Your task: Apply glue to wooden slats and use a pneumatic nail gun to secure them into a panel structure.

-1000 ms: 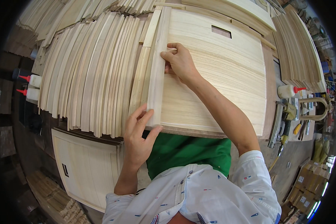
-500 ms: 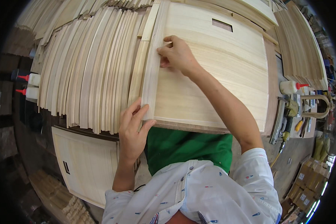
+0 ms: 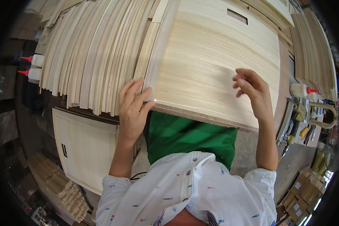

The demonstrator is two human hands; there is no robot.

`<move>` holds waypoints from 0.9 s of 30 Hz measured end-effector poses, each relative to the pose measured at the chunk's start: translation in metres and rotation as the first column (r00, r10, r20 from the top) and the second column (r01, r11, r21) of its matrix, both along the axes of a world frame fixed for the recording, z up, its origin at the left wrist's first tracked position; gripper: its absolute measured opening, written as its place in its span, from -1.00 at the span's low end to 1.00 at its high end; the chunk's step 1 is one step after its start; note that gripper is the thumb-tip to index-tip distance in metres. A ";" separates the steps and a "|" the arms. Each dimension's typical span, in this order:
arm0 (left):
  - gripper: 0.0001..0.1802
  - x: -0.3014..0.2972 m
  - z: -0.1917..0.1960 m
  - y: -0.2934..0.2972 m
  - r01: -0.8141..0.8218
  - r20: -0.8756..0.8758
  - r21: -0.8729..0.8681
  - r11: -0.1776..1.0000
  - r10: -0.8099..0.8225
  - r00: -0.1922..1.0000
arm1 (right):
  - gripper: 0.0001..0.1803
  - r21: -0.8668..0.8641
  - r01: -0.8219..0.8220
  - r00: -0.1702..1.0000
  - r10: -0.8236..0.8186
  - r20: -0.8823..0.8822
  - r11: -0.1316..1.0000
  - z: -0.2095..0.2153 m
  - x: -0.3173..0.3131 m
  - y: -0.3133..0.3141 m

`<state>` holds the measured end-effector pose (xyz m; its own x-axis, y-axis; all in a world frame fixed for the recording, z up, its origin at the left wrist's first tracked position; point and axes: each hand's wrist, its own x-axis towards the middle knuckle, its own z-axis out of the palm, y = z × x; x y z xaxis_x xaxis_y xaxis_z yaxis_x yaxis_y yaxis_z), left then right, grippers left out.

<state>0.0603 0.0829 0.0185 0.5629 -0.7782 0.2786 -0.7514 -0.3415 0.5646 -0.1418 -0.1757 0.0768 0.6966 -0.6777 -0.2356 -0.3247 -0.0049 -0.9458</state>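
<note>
In front of me lies a pale wooden panel (image 3: 207,64) with a rectangular cutout near its far right corner. A white line of what looks like glue (image 3: 199,107) runs along its near edge. Along the panel's left edge sits a pale wood strip (image 3: 160,52). My left hand (image 3: 131,109) rests at the near end of this strip, fingers spread, thumb by the panel's near left corner. Over the right part of the panel hovers my right hand (image 3: 254,90), fingers loosely bent and apart, with nothing in it.
Many thin wood strips (image 3: 90,56) stand in a row at left, with two red-tipped bottles (image 3: 37,61) beyond. To the right are a white bottle (image 3: 298,89) with a red nozzle, a nail gun (image 3: 299,113) and stacked boards (image 3: 314,52). Another panel (image 3: 86,147) stands lower left.
My right hand has left the strip at the panel's left edge and moved right and nearer. My left hand stays at the strip's near end. The whole view has shifted slightly.
</note>
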 end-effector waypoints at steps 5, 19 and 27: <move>-0.61 -0.001 0.007 -0.002 0.017 0.015 0.048 0.999 -0.018 1.000 | -0.67 0.010 0.119 0.993 -0.119 0.006 0.993 0.003 -0.056 0.002; -0.52 0.126 -0.017 -0.227 0.080 0.475 0.032 0.996 -0.085 0.876 | -0.61 -0.493 0.519 0.783 -0.620 -0.054 0.698 -0.003 -0.214 -0.057; -0.55 0.135 -0.030 -0.250 0.003 0.485 0.150 0.989 -0.076 0.871 | -0.39 -0.794 -0.003 0.394 -0.729 -0.560 0.608 -0.024 -0.321 -0.113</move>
